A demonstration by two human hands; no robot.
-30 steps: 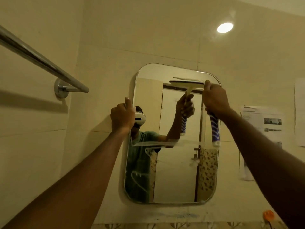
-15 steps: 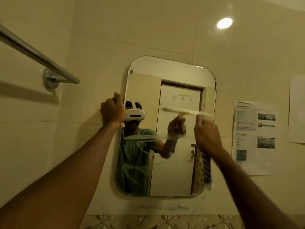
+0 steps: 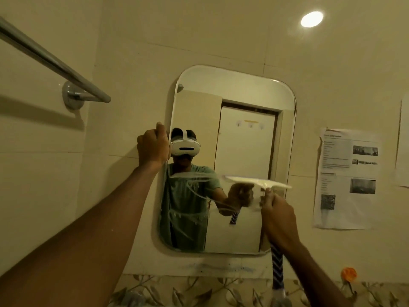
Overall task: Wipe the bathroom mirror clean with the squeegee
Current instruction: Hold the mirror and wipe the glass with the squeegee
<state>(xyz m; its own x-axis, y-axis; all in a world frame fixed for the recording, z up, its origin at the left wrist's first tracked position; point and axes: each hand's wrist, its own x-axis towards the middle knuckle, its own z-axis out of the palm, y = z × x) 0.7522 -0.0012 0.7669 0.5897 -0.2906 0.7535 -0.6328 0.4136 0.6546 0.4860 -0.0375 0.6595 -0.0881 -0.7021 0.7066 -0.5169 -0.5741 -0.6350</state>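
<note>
The rounded rectangular mirror (image 3: 243, 94) hangs on the tiled wall. My left hand (image 3: 152, 147) grips its left edge about halfway up. My right hand (image 3: 278, 220) is shut on the squeegee (image 3: 259, 181), whose pale blade lies flat against the right half of the glass, a little below the middle. Its blue-and-white striped handle (image 3: 277, 269) sticks out below my wrist. Foam streaks (image 3: 194, 189) remain on the lower left of the glass. The reflection shows a person in a green shirt wearing a white headset.
A chrome towel rail (image 3: 55, 60) juts from the left wall at head height. Printed paper sheets (image 3: 347, 178) are taped to the wall to the right of the mirror. An orange hook (image 3: 349, 273) sits low right above a leaf-patterned tile border (image 3: 199, 291).
My right hand has drawn the squeegee down the right side of the mirror, from near the top edge to below the middle. My left hand has stayed on the mirror's left edge.
</note>
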